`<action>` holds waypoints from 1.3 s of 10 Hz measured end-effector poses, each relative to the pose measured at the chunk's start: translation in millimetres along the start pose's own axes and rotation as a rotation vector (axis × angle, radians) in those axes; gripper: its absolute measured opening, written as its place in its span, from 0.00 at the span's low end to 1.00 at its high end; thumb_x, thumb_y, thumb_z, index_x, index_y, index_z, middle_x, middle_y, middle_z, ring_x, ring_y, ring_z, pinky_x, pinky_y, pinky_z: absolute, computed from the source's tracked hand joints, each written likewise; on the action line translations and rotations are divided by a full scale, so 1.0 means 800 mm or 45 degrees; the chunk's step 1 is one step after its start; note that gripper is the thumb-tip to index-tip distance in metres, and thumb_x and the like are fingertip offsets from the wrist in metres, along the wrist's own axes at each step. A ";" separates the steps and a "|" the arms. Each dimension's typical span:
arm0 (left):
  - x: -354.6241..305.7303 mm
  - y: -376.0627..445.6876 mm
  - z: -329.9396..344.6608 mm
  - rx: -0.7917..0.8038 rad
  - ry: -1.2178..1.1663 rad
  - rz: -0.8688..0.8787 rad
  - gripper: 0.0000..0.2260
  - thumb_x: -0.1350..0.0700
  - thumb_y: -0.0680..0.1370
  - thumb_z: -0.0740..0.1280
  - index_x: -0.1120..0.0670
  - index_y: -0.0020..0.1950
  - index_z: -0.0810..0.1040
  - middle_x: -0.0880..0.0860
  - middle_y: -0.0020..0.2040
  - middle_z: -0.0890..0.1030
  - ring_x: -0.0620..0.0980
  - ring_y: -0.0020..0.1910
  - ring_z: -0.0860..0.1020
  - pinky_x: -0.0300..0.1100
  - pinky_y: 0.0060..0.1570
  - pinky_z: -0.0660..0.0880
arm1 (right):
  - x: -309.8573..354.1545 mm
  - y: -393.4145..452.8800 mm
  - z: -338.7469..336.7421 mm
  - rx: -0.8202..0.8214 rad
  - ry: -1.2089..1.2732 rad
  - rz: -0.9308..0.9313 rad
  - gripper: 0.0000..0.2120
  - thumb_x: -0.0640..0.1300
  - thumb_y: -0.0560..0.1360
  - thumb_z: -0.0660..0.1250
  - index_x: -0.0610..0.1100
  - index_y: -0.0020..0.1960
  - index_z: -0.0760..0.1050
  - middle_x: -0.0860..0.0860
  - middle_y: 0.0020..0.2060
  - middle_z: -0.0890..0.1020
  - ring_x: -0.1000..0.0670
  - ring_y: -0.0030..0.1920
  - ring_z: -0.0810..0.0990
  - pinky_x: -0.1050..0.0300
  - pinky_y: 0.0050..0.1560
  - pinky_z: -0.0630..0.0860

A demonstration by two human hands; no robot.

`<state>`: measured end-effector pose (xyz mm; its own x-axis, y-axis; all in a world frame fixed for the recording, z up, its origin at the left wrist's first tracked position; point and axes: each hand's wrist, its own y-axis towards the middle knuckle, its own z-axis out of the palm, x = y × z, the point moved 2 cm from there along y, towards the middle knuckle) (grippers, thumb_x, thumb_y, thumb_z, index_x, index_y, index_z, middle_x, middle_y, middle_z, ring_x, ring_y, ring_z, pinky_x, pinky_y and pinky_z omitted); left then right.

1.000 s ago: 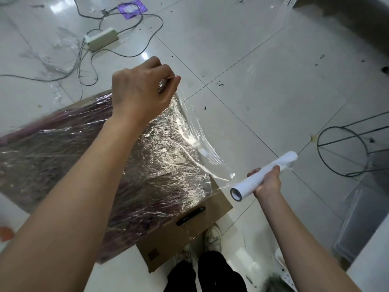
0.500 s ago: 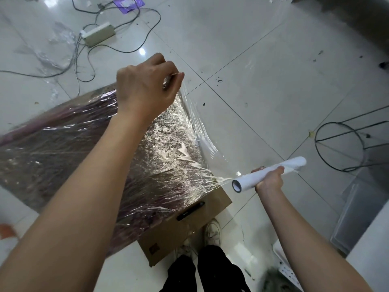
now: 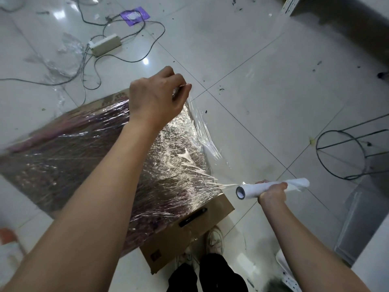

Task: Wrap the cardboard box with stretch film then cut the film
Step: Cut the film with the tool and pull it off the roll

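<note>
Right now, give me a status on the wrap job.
Left hand pinches film at box corner. Right hand grips roll, film taut, uncut. Cables lie beyond.

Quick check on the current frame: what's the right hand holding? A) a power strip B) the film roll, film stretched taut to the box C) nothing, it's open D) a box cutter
B: the right hand grips the white film roll, and a taut web of stretch film runs from it to the wrapped cardboard box, while the left hand pinches the film's far edge.
</note>
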<state>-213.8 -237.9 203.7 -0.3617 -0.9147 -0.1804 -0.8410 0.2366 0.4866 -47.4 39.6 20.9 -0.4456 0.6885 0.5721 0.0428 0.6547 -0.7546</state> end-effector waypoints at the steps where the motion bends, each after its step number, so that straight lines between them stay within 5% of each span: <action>1: 0.001 0.000 0.000 -0.003 -0.014 -0.012 0.15 0.44 0.78 0.61 0.51 0.41 0.82 0.49 0.37 0.78 0.58 0.27 0.76 0.39 0.32 0.60 | -0.007 0.002 -0.001 -0.008 0.152 0.118 0.27 0.56 0.78 0.56 0.39 0.70 0.64 0.46 0.62 0.74 0.43 0.63 0.73 0.51 0.63 0.68; 2: 0.002 0.001 0.002 0.014 -0.020 -0.017 0.15 0.44 0.78 0.61 0.51 0.41 0.82 0.50 0.38 0.78 0.58 0.28 0.76 0.40 0.32 0.61 | -0.012 0.008 -0.003 -0.069 0.247 0.221 0.32 0.60 0.77 0.55 0.40 0.73 0.60 0.44 0.70 0.68 0.43 0.66 0.70 0.51 0.66 0.65; 6: 0.004 0.003 0.002 -0.016 -0.003 -0.011 0.14 0.45 0.77 0.62 0.51 0.40 0.81 0.49 0.36 0.78 0.58 0.26 0.75 0.39 0.31 0.59 | 0.001 0.021 -0.026 -0.190 0.190 0.171 0.30 0.58 0.78 0.54 0.41 0.73 0.60 0.45 0.71 0.67 0.42 0.68 0.68 0.53 0.66 0.65; 7: 0.010 0.004 -0.002 -0.022 -0.010 -0.021 0.14 0.45 0.78 0.62 0.51 0.40 0.82 0.50 0.37 0.79 0.58 0.28 0.76 0.40 0.32 0.60 | 0.009 0.035 -0.056 -0.118 -0.017 0.020 0.25 0.43 0.77 0.61 0.36 0.71 0.61 0.37 0.68 0.68 0.36 0.65 0.69 0.43 0.64 0.67; 8: 0.012 0.008 0.000 -0.009 0.010 -0.031 0.16 0.44 0.78 0.60 0.51 0.42 0.82 0.50 0.39 0.79 0.58 0.30 0.76 0.41 0.32 0.59 | 0.018 0.056 -0.083 -0.152 -0.042 0.011 0.26 0.38 0.76 0.62 0.34 0.71 0.59 0.33 0.66 0.67 0.33 0.64 0.68 0.39 0.63 0.68; 9: 0.006 0.007 0.004 0.012 0.023 -0.001 0.16 0.44 0.78 0.60 0.51 0.42 0.81 0.50 0.38 0.79 0.58 0.29 0.76 0.41 0.32 0.59 | 0.013 0.076 -0.092 -0.260 0.161 0.094 0.32 0.57 0.78 0.56 0.40 0.75 0.55 0.42 0.72 0.64 0.41 0.70 0.66 0.48 0.69 0.64; 10: 0.008 0.003 0.002 0.004 0.011 -0.004 0.16 0.43 0.78 0.59 0.50 0.42 0.82 0.50 0.39 0.79 0.59 0.30 0.77 0.40 0.32 0.60 | -0.004 0.071 -0.078 -0.079 0.122 0.023 0.26 0.55 0.80 0.52 0.37 0.70 0.63 0.39 0.66 0.71 0.38 0.63 0.73 0.46 0.61 0.70; 11: 0.004 0.003 0.001 0.016 0.005 -0.001 0.17 0.43 0.79 0.59 0.50 0.43 0.82 0.49 0.40 0.79 0.58 0.31 0.77 0.40 0.32 0.60 | -0.023 0.049 -0.059 0.073 -0.090 0.088 0.24 0.59 0.78 0.56 0.39 0.56 0.72 0.43 0.43 0.80 0.43 0.41 0.78 0.50 0.50 0.73; 12: 0.000 0.003 0.000 0.006 0.006 0.005 0.16 0.43 0.78 0.59 0.50 0.42 0.82 0.49 0.39 0.79 0.58 0.30 0.77 0.40 0.31 0.60 | -0.036 0.040 -0.037 0.169 -0.170 0.085 0.27 0.61 0.77 0.57 0.37 0.58 0.74 0.43 0.47 0.81 0.44 0.42 0.78 0.50 0.52 0.72; 13: 0.002 0.001 0.000 0.007 0.009 -0.006 0.17 0.43 0.78 0.59 0.51 0.42 0.82 0.49 0.40 0.79 0.59 0.31 0.77 0.40 0.32 0.60 | -0.048 0.020 -0.027 0.251 -0.101 0.123 0.30 0.58 0.79 0.56 0.34 0.67 0.68 0.38 0.65 0.74 0.39 0.60 0.76 0.46 0.63 0.69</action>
<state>-214.7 -239.1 204.1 -0.3552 -0.9180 -0.1765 -0.8447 0.2344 0.4811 -10.6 30.3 -6.4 -0.5173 0.7133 0.4730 -0.0833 0.5080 -0.8573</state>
